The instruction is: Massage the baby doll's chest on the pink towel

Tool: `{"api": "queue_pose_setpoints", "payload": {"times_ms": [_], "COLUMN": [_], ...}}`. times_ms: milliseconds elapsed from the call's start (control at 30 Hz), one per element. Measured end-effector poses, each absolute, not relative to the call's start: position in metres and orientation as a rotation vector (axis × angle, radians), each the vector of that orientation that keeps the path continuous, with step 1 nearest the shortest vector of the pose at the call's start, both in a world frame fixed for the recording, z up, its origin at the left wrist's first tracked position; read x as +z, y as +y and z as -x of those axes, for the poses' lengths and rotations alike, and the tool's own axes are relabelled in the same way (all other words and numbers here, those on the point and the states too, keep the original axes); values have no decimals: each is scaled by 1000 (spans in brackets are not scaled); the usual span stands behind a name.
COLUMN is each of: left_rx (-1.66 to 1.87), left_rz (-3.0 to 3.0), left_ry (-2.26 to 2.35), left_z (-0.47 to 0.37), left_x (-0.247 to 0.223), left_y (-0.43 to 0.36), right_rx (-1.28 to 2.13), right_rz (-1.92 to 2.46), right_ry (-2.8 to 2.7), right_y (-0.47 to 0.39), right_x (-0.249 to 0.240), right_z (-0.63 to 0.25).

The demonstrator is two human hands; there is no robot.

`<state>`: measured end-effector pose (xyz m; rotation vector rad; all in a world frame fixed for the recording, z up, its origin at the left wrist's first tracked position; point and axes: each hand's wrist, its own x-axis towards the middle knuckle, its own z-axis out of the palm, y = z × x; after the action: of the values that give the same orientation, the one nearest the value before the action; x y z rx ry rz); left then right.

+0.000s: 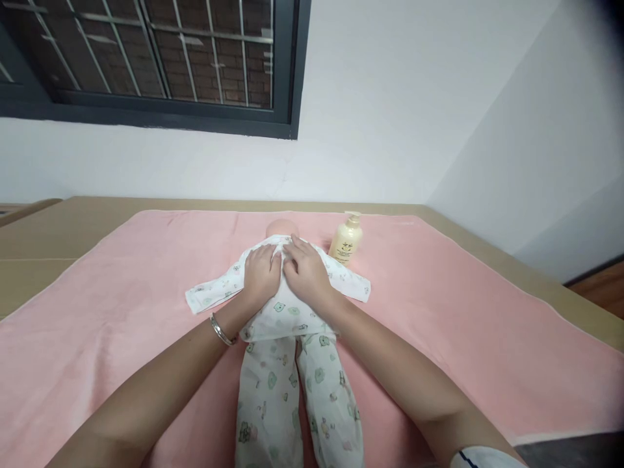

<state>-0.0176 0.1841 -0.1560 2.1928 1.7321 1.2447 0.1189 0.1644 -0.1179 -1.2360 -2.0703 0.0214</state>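
Note:
A white patterned long-sleeved top (280, 318) lies on a pink cloth (419, 286), its sleeves spread to both sides. Matching trousers (270, 403) extend below it towards me. A rounded, skin-toned shape (283, 227) shows above the collar, mostly hidden. My left hand (262, 272) rests on the upper chest of the top, fingers close together. Beside it my right hand (305, 270) touches the top near the collar, fingers bent; whether either hand pinches fabric is hard to make out. A silver bangle circles my left wrist.
A cream pump bottle (346, 239) stands right of the top's shoulder, near the right sleeve. Behind the tan surface (97, 218) rise a white wall (370, 110) and a dark-framed barred window (287, 117).

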Motion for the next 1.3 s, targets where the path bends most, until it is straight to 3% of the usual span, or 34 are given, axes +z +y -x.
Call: {"api": "queue_pose_setpoints", "payload": {"times_ms": [467,733,967,1100,1200,1300], "left_rx": [1280,1216,1247,1448,1460,1229], "left_rz": [-2173,-2128,-2098,-1976,-1540,-1039], "left_ry": [1706,1716,1772,1432,1095,794], "left_z": [17,17,2,-23,-45,-67], "left_x": [-155,-153,-135,-112,-92,-72], "left_y": [183,184,169,152,155,171], "right_rx": [23,133,293,612,416,175], "right_rz": [1247,1321,1277,1152,1301,1428], "right_ry": [-1954,-2079,-2082,-2094,-1908,-1768], "right_y": [164,171,168,172,178,189], "right_x": [-103,-132,-114,-77,-51,-39], "right_z": [-128,-122,-130,-156,-184,-211]}}
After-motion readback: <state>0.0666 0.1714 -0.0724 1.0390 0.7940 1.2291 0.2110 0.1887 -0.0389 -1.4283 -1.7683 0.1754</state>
